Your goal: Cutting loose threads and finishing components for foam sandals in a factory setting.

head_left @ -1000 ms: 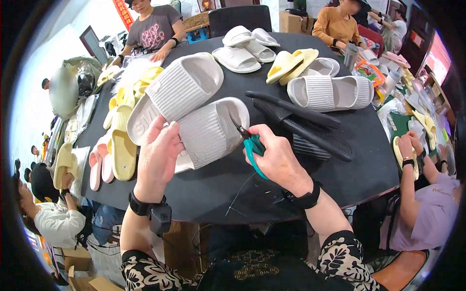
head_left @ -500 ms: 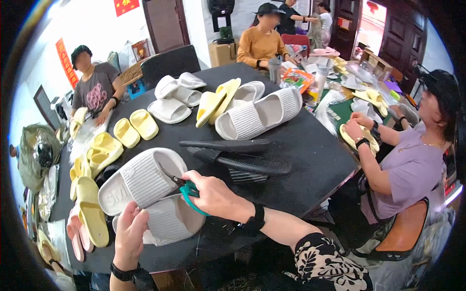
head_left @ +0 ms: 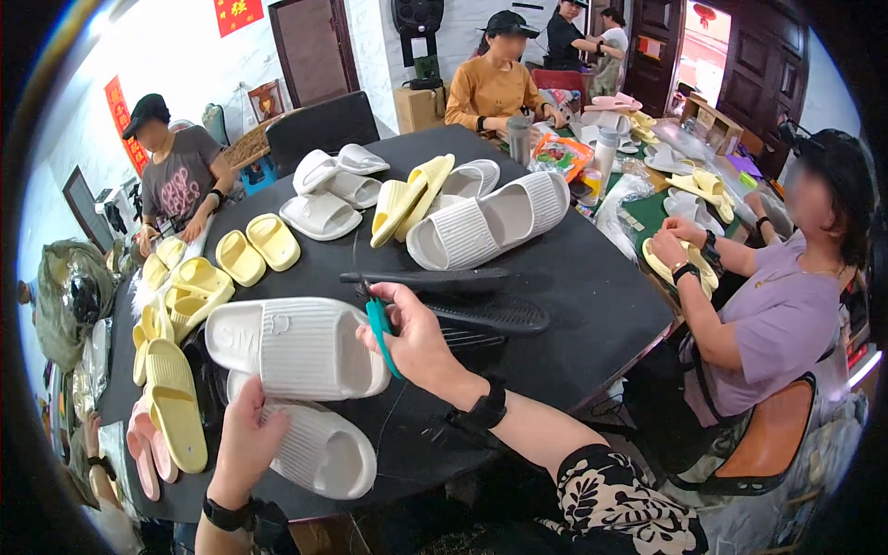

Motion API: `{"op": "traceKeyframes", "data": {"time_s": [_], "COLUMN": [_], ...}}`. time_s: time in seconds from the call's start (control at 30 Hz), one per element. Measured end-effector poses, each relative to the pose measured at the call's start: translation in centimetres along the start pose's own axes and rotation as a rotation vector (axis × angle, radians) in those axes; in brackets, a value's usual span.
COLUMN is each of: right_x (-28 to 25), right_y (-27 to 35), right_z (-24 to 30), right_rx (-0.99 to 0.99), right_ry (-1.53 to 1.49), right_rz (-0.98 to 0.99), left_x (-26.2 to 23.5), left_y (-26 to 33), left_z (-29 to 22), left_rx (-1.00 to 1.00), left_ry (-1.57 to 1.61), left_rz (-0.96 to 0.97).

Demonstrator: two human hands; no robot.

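I log the right hand (head_left: 418, 340), centre frame, with its grip closed round the teal scissors (head_left: 380, 335). Left hand (head_left: 242, 447), lower left: fingers at the near edge of the upper grey slipper (head_left: 305, 347), left of centre; whether that grip is closed, I cannot tell. Lower grey slipper (head_left: 319, 451) just below, over the black bench (head_left: 601, 301).

One pair of scissors (head_left: 378, 326), two tumblers (head_left: 520, 139)

Lettering (head_left: 238, 346) on 1 grey slipper (head_left: 301, 350), 2 red wall banners (head_left: 125, 123) and 1 grey shirt (head_left: 182, 186)
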State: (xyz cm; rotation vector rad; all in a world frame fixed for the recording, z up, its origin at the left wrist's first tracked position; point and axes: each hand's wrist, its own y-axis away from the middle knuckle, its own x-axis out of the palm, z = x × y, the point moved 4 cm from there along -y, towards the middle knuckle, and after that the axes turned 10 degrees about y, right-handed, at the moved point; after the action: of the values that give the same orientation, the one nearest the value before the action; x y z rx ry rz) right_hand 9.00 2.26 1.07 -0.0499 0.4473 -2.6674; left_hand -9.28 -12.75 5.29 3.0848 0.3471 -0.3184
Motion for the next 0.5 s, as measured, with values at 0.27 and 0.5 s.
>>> {"op": "traceKeyframes", "data": {"time_s": [0.27,0.5], "right_x": [-2.7,-5.8], "right_y": [-0.1,0.1], "right_z": [2.3,4.9], "right_rx": [-0.086,-0.073], "right_ry": [-0.024,0.077], "right_rz": [-0.15,-0.067], "left_x": [0.0,-0.5], "left_y": [0.2,1.4], "left_z": [-2.6,-1.6], "left_rx": [0.062,0.28], "left_ry": [-0.791,-1.164], "left_rz": [0.166,0.294]}}
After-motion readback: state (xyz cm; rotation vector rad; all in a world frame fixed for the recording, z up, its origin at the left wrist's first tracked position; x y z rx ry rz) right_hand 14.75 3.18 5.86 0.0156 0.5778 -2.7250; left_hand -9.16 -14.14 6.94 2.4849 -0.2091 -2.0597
